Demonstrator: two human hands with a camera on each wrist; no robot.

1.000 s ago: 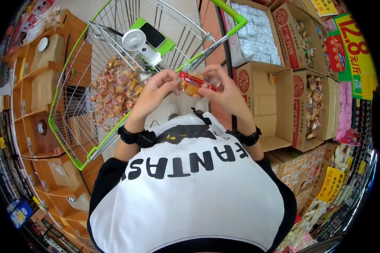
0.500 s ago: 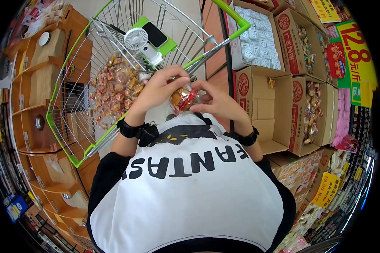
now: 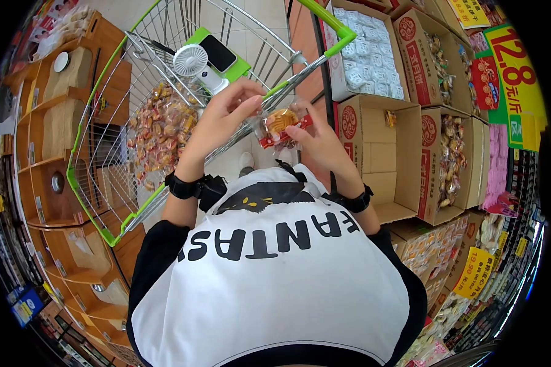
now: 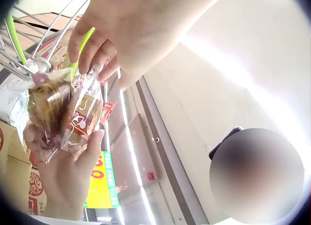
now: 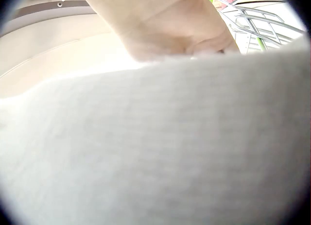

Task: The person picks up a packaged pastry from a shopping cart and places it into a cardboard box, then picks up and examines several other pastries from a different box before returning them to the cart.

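Observation:
My right hand [image 3: 317, 136] grips a mooncake [image 3: 281, 121] in a clear wrapper with a red printed band, thumb across its front. It is held up between the shirt and the shopping cart's green-trimmed rim. Seen from the left wrist, the shiny wrapper [image 4: 82, 120] sits in the right hand's fingers, with a brown round side showing next to the red print. My left hand [image 3: 225, 116] hovers just left of the packet, fingers loosely bent. In the right wrist view, white cloth covers most of the picture below the right hand [image 5: 175, 30].
The shopping cart [image 3: 73, 147] holds a large clear bag of small wrapped sweets [image 3: 160, 119], a white handheld fan [image 3: 191, 61] and a phone [image 3: 218, 52]. At right stand cardboard boxes [image 3: 404, 177], one with a single small packet inside. Wooden shelves [image 3: 49, 196] line the left.
A second ago both hands held the mooncake packet. It was turned and drawn nearer the body, then raised again with its round face showing. The left hand has come away from it.

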